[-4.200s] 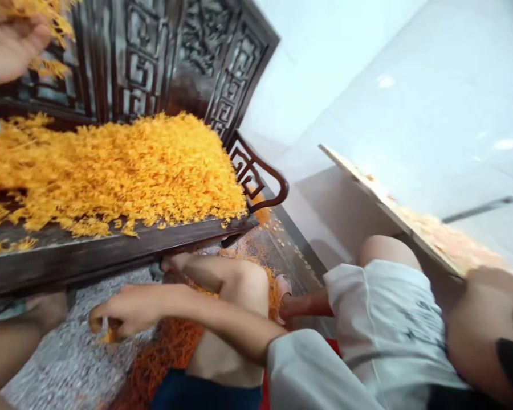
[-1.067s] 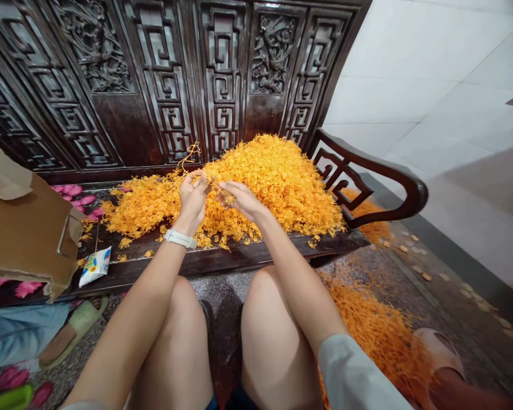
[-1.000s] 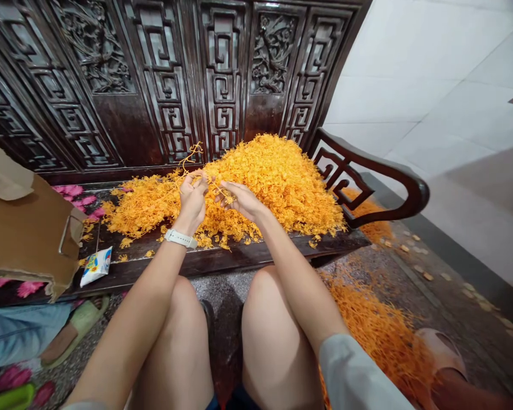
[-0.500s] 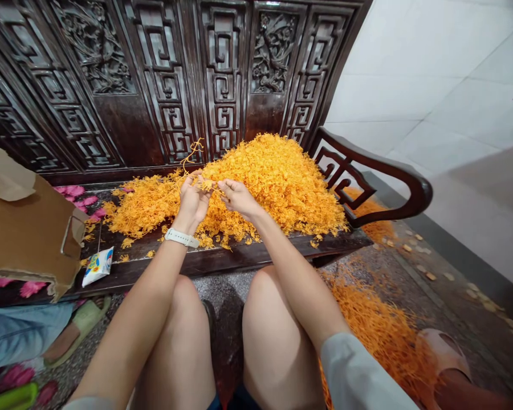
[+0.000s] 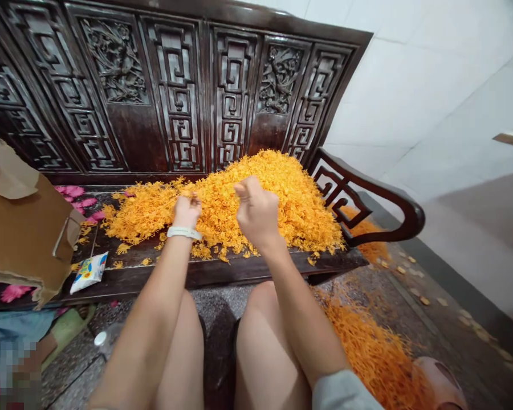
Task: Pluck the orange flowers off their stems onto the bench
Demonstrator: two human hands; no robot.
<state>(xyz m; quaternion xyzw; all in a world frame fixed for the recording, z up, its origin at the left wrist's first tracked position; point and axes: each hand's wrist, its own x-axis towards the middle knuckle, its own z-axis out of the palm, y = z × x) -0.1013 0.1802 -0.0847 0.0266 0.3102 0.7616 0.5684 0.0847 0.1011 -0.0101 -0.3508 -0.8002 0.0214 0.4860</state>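
A big heap of yellow-orange plastic flower pieces lies on the dark wooden bench, with a lower spread of the same pieces reaching left. My left hand, with a pale watch band at the wrist, is over the left part of the heap. Its fingers are curled together, and what they hold blends into the yellow behind. To the right, my right hand is raised in front of the heap, closed in a pinch. Anything between its fingers is too small or hidden to name.
A torn cardboard box stands at the left, with pink flowers behind it. A small white packet lies on the bench edge. The curved armrest bounds the right. Orange strands cover the floor near a pink shoe.
My hands were close together over a yellow piece with a thin branched stem. They have now moved apart, my right hand coming up and nearer to me. The view has shifted slightly.
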